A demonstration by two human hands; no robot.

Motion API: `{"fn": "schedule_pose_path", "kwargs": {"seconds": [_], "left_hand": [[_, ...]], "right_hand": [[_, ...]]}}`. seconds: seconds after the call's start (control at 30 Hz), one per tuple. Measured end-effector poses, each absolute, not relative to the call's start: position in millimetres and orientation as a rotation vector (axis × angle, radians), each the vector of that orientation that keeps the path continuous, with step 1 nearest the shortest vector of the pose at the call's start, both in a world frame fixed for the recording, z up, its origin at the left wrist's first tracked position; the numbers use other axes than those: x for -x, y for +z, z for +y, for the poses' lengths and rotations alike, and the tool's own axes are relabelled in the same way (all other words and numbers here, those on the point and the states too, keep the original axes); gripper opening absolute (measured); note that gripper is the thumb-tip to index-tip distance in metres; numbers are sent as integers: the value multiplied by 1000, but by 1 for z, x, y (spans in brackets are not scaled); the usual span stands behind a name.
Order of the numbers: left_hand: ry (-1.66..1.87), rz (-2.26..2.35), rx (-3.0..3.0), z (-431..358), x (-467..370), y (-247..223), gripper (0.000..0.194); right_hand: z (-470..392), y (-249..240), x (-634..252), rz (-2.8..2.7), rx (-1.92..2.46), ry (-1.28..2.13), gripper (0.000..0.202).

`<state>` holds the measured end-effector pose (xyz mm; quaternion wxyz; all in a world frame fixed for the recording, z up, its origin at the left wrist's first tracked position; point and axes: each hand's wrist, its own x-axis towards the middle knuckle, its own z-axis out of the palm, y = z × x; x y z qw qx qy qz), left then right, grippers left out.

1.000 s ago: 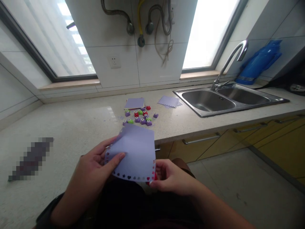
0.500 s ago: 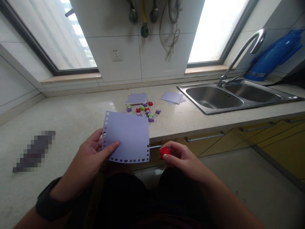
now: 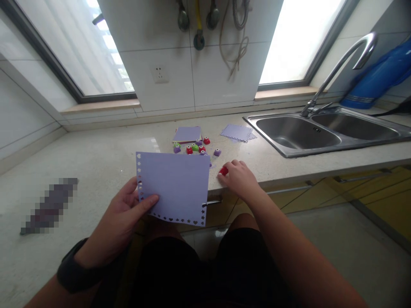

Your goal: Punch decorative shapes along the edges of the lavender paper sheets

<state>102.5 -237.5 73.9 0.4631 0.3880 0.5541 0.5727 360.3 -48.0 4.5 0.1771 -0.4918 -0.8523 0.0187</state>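
A purple paper sheet (image 3: 175,186) is pinched in my left hand (image 3: 128,214), thumb on its front. Small holes, hearts and stars among them, run along its left and bottom edges and at its lower right corner. My right hand (image 3: 239,177) has its fingers round a red craft punch (image 3: 224,171) at the counter's front edge, right of the sheet. Several small red, green and purple punches (image 3: 189,149) lie behind the sheet, some partly hidden by it. A lone purple punch (image 3: 217,152) sits a little to their right.
A stack of paper (image 3: 187,134) lies behind the punches. Punched purple sheets (image 3: 237,132) rest to its right, near the steel sink (image 3: 289,132). Drawer handles (image 3: 289,189) stick out below the counter's front edge.
My right hand has moved forward and up to the counter's edge with the red punch. The sheet in my left hand has turned slightly and covers more of the punches. The view has shifted a little.
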Motion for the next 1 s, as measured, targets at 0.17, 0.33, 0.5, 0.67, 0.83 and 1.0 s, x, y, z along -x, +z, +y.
{"fn": "schedule_pose_path", "kwargs": {"seconds": [0.17, 0.33, 0.5, 0.67, 0.83, 1.0], "left_hand": [[1408, 1352, -903, -233, -103, 68, 54], [1439, 1347, -831, -229, -106, 58, 57], [1475, 1377, -777, -225, -112, 54, 62], [1477, 1354, -757, -227, -119, 54, 61], [1426, 1382, -809, -227, -115, 51, 61], [1637, 1892, -1486, -232, -99, 57, 91]], "right_hand": [[-42, -14, -354, -2312, 1411, 175, 38], [-49, -12, -354, -2073, 1349, 285, 44], [-89, 12, -351, -1874, 994, 973, 28], [-118, 18, -337, -1668, 746, 1663, 28], [-122, 21, -338, -1656, 778, 1643, 30], [-134, 48, -348, -2178, 826, 1181, 12]]}}
